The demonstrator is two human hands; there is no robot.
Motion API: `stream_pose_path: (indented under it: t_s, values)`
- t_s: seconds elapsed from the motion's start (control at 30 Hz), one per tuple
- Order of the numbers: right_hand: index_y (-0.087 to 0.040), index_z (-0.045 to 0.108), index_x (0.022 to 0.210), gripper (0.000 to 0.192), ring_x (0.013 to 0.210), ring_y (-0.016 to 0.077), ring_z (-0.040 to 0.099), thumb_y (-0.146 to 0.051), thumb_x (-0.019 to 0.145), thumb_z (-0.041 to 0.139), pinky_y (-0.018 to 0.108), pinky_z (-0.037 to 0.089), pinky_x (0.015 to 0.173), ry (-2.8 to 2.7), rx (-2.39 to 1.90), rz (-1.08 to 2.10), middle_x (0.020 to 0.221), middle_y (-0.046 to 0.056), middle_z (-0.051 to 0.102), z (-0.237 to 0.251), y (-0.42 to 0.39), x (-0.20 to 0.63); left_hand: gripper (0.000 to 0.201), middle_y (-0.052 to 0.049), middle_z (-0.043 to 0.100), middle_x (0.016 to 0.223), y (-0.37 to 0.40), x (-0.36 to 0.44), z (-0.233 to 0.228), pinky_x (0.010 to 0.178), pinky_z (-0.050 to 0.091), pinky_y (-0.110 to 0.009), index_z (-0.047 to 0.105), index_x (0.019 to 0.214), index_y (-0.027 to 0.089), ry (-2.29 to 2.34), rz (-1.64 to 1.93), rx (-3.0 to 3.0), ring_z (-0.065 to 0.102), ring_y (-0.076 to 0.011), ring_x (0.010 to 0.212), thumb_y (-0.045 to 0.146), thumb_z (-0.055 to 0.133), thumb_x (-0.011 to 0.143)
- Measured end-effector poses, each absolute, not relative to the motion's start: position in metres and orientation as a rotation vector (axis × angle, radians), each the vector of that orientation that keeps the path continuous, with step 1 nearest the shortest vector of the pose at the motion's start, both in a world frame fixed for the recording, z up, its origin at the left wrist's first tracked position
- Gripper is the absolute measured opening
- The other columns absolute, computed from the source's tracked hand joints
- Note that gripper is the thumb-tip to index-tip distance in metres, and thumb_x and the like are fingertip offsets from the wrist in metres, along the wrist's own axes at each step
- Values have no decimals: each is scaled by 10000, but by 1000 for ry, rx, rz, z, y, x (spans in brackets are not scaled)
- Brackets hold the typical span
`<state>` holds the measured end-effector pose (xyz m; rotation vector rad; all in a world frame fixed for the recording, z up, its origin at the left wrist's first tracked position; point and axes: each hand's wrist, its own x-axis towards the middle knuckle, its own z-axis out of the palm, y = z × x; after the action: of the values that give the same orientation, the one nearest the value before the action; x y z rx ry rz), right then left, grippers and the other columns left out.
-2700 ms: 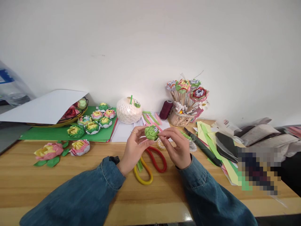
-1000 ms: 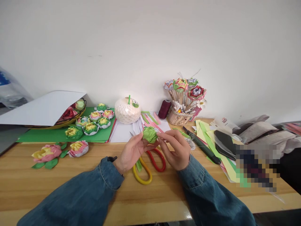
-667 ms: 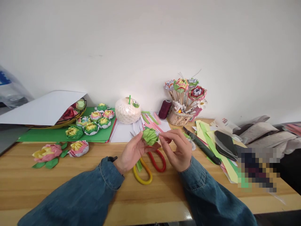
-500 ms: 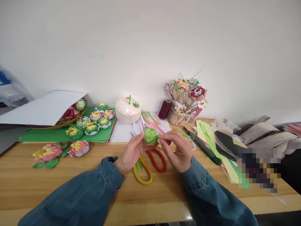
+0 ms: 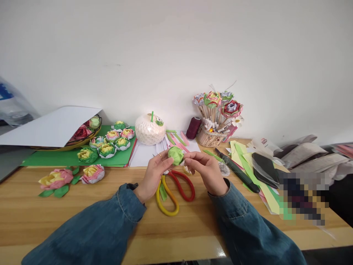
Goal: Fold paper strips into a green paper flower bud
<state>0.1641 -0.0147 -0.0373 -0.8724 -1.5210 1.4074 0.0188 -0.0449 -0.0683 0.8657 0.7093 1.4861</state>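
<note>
A light green paper flower bud [image 5: 175, 156] is held between the thumb and fingers of my left hand [image 5: 154, 173]. My right hand [image 5: 206, 167] has thumb and forefinger pinched together at the bud's right edge; what lies between those fingertips is too small to make out. Below the bud, scissors with one yellow handle [image 5: 168, 206] and one red handle [image 5: 190, 187] lie on the table, their blades partly hidden by my left hand. A strip of green paper [image 5: 163, 192] shows inside the yellow loop. A coil of thin wire or thread [image 5: 224, 169] rests just right of my right hand.
Folded paper flowers [image 5: 107, 149] sit on a green sheet [image 5: 41, 159] at left, with two more [image 5: 92, 173] nearer me. Behind stand a foam-wrapped round object [image 5: 150, 129], a dark red thread spool [image 5: 193, 128] and a flower-filled holder [image 5: 211, 138]. A cutter [image 5: 241, 175] and phone [image 5: 264, 170] lie right.
The bud has turned in my left hand, now showing a smoother, rounder side. My right fingers have moved in to its right edge, and the right hand has tilted.
</note>
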Motion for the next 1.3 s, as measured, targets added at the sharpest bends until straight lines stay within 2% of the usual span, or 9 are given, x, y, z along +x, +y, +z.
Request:
stream_pose_path:
  t_s: [0.17, 0.3, 0.6, 1.3]
  values:
    - [-134, 612, 636, 200, 449, 45, 410, -327, 661, 657, 183, 306, 437, -1499, -910, 1518, 533, -32, 536, -38, -9, 165, 277, -40, 661, 907, -43, 19, -71, 830, 418, -300, 623, 966, 149, 768, 1429, 952, 578, -179, 885, 269, 619, 717]
    - [-121, 589, 589, 232, 427, 37, 396, -332, 644, 667, 180, 286, 431, -1512, -968, 1567, 493, -36, 519, -38, -6, 166, 286, -50, 660, 877, -42, 18, -74, 734, 441, -277, 633, 926, 136, 844, 1361, 963, 584, -168, 806, 337, 601, 725]
    - [-124, 599, 586, 177, 408, 25, 411, -276, 612, 686, 157, 278, 401, -1316, -944, 1766, 507, -29, 555, -42, -2, 167, 394, -69, 663, 829, -43, 18, -74, 659, 459, -263, 637, 920, 119, 863, 1458, 845, 596, -170, 748, 457, 517, 757]
    - [-129, 565, 571, 166, 400, 29, 417, -249, 616, 670, 149, 318, 380, -1168, -847, 1947, 505, -34, 539, -41, 0, 171, 354, -70, 688, 781, -47, 17, -73, 593, 463, -275, 677, 892, 130, 798, 1560, 901, 611, -174, 686, 423, 590, 713]
